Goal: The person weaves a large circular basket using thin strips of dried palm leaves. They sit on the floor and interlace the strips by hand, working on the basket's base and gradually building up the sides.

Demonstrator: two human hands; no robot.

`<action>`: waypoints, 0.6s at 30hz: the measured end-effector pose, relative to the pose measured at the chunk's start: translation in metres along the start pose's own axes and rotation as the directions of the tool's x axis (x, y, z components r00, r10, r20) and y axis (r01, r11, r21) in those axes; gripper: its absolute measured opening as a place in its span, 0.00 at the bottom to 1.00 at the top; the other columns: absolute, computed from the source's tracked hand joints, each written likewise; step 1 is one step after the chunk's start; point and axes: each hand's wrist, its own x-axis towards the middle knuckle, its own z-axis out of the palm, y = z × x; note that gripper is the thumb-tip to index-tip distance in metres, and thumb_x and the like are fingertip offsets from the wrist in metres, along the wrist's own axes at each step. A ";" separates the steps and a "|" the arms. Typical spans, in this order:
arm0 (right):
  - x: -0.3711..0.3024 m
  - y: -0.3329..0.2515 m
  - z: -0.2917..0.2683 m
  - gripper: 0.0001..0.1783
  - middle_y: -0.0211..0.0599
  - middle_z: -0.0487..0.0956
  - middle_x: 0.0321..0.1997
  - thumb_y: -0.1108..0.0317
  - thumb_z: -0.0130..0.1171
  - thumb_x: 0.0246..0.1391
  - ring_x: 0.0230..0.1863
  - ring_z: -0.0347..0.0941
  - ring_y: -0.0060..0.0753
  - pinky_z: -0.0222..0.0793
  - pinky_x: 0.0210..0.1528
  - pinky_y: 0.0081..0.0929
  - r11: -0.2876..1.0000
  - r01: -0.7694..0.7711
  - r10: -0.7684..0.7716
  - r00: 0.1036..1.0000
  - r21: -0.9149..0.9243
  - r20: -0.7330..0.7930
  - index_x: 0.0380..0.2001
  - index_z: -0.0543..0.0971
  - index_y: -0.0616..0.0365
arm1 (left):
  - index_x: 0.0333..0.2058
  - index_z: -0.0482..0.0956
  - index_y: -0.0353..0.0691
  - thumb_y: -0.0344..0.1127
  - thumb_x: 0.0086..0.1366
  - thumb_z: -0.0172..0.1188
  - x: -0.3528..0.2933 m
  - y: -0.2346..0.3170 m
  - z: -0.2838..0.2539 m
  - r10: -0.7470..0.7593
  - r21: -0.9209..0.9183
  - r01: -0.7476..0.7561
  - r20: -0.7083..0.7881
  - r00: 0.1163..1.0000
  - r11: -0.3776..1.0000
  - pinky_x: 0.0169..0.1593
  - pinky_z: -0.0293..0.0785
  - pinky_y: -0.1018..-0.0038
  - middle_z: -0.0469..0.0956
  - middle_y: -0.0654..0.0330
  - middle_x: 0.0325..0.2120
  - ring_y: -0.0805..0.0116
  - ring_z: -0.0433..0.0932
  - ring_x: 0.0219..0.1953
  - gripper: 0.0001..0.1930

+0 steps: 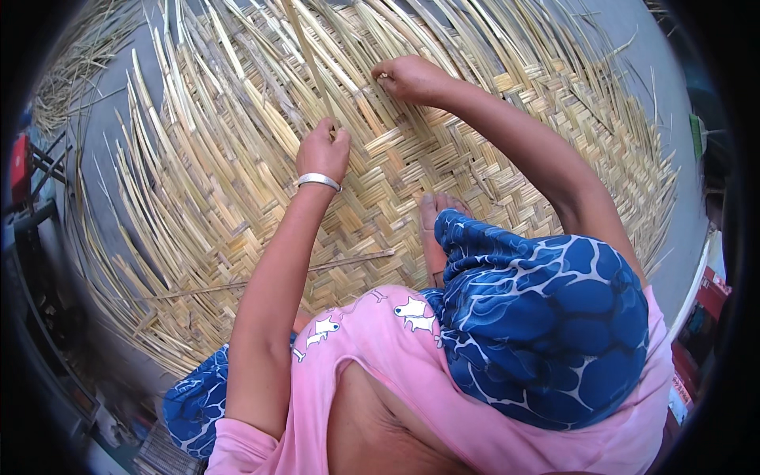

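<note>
A large mat [380,182] of flat, straw-coloured strips lies spread under me, woven in a zigzag pattern with long loose ends fanning out at its far and left sides. My left hand [323,152], with a silver bracelet at the wrist, is closed on one strip [307,51], which rises up and away from the weave. To its right, my right hand [412,79] is closed just above the loose strips. Its fingertips are pinched, and whatever is between them is too small to make out. A single thin strip [348,260] lies across the weave near my body.
My bare foot [445,204] rests on the mat, below a knee in blue patterned cloth [546,317]. Grey floor [633,47] surrounds the mat. Loose strips [87,59] are heaped at the far left. A red object [20,170] stands at the left edge.
</note>
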 end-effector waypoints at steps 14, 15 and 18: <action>0.015 0.001 -0.003 0.12 0.27 0.71 0.26 0.65 0.65 0.46 0.29 0.67 0.22 0.65 0.33 0.23 0.809 -0.121 0.069 0.991 0.575 0.111 0.29 0.73 0.57 | 0.34 0.72 0.33 0.25 0.57 0.50 0.000 -0.013 0.020 0.030 -0.699 -0.074 -0.075 0.997 0.711 0.31 0.72 0.76 0.76 0.57 0.28 0.68 0.75 0.25 0.06; 0.014 -0.001 -0.004 0.11 0.25 0.70 0.26 0.65 0.64 0.47 0.30 0.64 0.21 0.63 0.33 0.22 0.824 -0.088 0.044 0.995 0.559 0.092 0.28 0.72 0.56 | 0.36 0.71 0.34 0.24 0.58 0.49 0.006 -0.016 0.019 0.001 -0.780 -0.014 -0.017 1.000 0.626 0.30 0.72 0.79 0.76 0.59 0.29 0.70 0.75 0.25 0.07; 0.011 -0.013 -0.011 0.13 0.27 0.69 0.25 0.63 0.63 0.48 0.29 0.63 0.21 0.62 0.33 0.22 0.847 -0.181 0.110 0.979 0.499 0.169 0.28 0.70 0.58 | 0.39 0.66 0.35 0.25 0.60 0.45 0.012 -0.015 0.013 -0.086 -0.853 0.075 0.036 0.996 0.516 0.26 0.75 0.73 0.74 0.57 0.26 0.67 0.76 0.22 0.08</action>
